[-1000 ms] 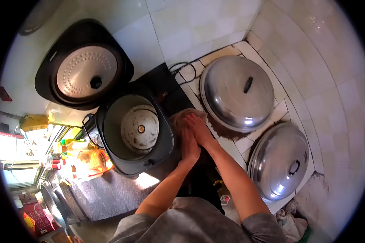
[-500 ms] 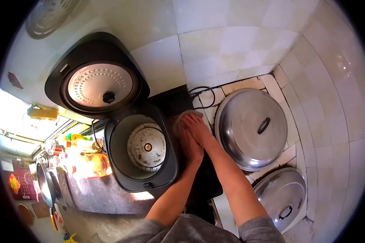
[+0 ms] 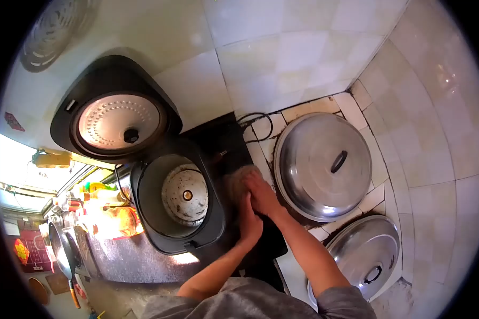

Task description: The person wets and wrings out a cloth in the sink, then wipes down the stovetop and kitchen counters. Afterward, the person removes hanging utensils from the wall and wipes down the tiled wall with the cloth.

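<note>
Left hand [image 3: 251, 226] has drawn back from the cloth [image 3: 237, 182], right of the rice cooker [image 3: 216, 212] on the black surface [image 3: 231, 138]; right hand [image 3: 262, 195] remains over it, now its main contact. Left fingers: close together. Right fingers: over the cloth; grip cannot be confirmed.

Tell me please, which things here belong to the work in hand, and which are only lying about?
Seemingly in the work:
- cloth under the hands
- left hand, right hand
- black surface
- perhaps the open rice cooker, close beside

Just lying about:
- upper metal lid, lower metal lid
- bottles
- pan
</note>
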Demonstrator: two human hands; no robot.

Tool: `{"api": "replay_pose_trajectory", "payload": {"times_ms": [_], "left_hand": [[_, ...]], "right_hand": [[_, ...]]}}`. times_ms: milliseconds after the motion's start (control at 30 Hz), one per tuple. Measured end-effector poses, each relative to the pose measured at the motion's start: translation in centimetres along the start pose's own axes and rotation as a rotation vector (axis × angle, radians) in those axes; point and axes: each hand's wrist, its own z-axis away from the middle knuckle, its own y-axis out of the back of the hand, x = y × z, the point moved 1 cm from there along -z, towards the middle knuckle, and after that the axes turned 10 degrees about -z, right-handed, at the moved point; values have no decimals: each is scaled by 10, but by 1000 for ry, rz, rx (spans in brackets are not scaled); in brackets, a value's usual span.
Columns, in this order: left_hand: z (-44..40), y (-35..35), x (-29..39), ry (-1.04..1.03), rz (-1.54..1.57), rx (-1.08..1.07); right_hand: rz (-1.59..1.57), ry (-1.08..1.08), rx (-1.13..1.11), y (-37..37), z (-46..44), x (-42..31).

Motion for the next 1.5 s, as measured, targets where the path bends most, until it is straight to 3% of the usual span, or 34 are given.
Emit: {"api": "replay_pose_trajectory", "payload": {"times_ms": [33, 67, 133, 233, 333, 467, 567, 667, 767, 867, 1000, 1133, 1233, 1300, 1433, 1467, 1500], "left_hand": [[-6, -1, 5, -19, 8, 4], [-19, 1, 12, -41, 15, 4], [-52, 2, 26, -113, -22, 15], [-88, -13, 31, -109, -108, 54], [-100, -27, 20, -199, -305, -9], [-88, -34, 13, -263, -459, -181], [-73, -33, 19, -279, -397, -170], [-53, -31, 23, -311, -363, -159], [-35, -16, 34, -303, -310, -274], [-5, -17, 33, -478, -286, -367], [36, -14, 24, -632, -389, -525], [73, 4, 6, -690, -401, -505], [99, 19, -7, -765, -410, -487], [120, 27, -13, -813, -380, -507], [152, 44, -12, -891, -345, -542], [157, 45, -13, -891, -318, -546], [161, 44, -16, -888, -295, -552]], "right_hand": [[-91, 17, 48, 3, -11, 11], [-215, -141, 15, 10, -25, 18], [-235, -271, 206, 15, -44, 31], [-122, -167, 409, 27, -64, 64], [-394, -320, 82, 20, -57, 86], [-269, -358, -137, -23, -5, 131], [-94, -475, -252, -1, 8, 97], [-158, -580, -198, 8, 36, 77], [-402, -672, -4, 11, 78, 63], [-385, -561, 33, -23, 151, 110], [-356, -613, 83, 8, 195, 55], [-338, -960, 153, 30, 233, -7], [-125, -907, 130, -11, 319, 8], [-33, -872, 134, -22, 354, -25], [-153, -1070, 189, -40, 422, -54], [-139, -1108, 112, -40, 437, -55], [-288, -1144, 115, -34, 447, -58]]}}
